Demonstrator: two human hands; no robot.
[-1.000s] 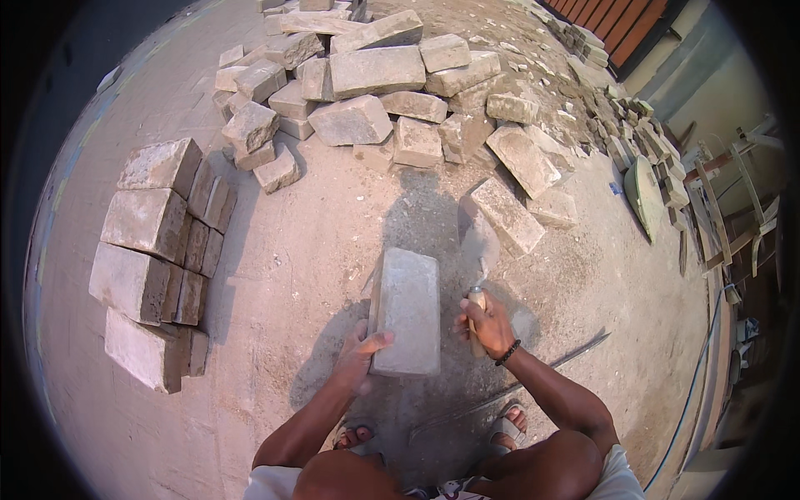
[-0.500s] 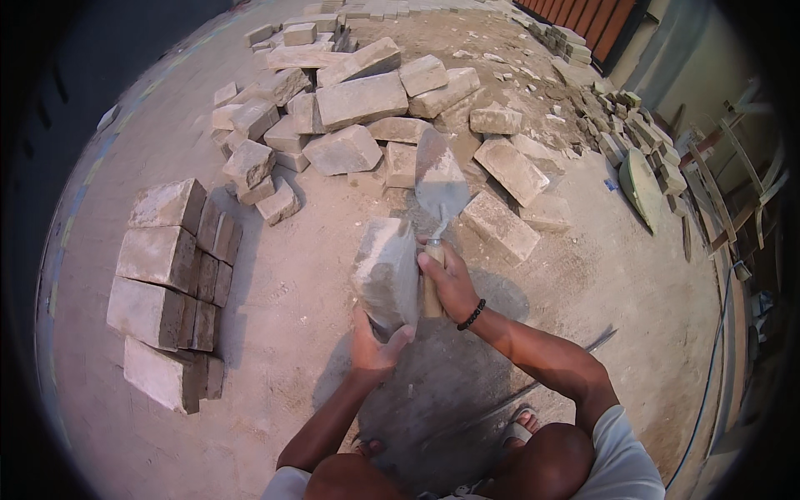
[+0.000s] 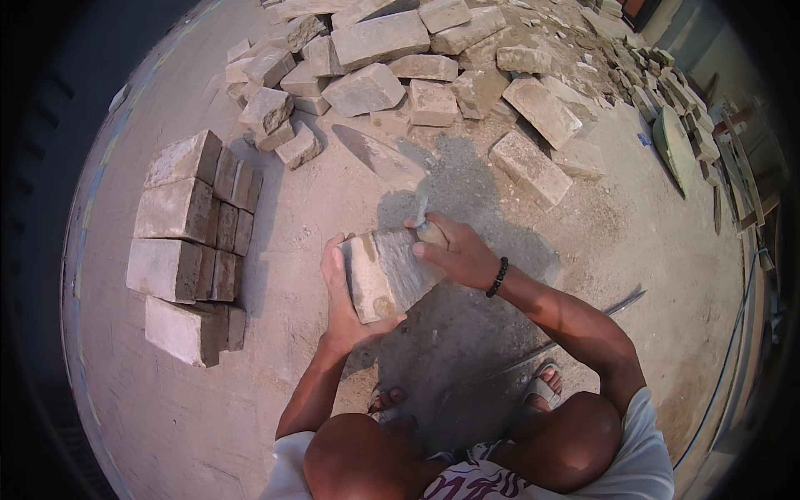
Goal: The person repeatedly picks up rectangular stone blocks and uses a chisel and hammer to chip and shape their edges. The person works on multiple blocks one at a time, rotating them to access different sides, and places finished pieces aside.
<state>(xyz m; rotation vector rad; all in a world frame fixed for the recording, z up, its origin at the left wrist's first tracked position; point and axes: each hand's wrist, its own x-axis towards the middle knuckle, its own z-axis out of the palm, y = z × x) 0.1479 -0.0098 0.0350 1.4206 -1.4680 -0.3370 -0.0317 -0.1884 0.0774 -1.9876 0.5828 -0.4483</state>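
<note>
My left hand (image 3: 340, 312) is closed round the left and near sides of a pale paving block (image 3: 375, 271), raised in front of my knees. The block is tilted, showing a rough grey strip beside a paler face. My right hand (image 3: 463, 257) grips the wooden handle of a trowel (image 3: 379, 155) at the block's right edge. The trowel's blade points away and to the left, turned partly on its side. The right thumb lies close to the block; whether it touches is unclear.
A neat stack of blocks (image 3: 175, 210) stands to the left. Beyond the trowel lies a loose heap of blocks (image 3: 375, 42). A shallow greenish basin (image 3: 672, 150) leans at the right, near wooden boards (image 3: 746, 171). A thin rod (image 3: 575, 325) lies by my right foot.
The block has come nearer to me and turned to show another face. The trowel blade has swung left and tilted from its flat, upright-pointing position. The view has shifted towards my knees.
</note>
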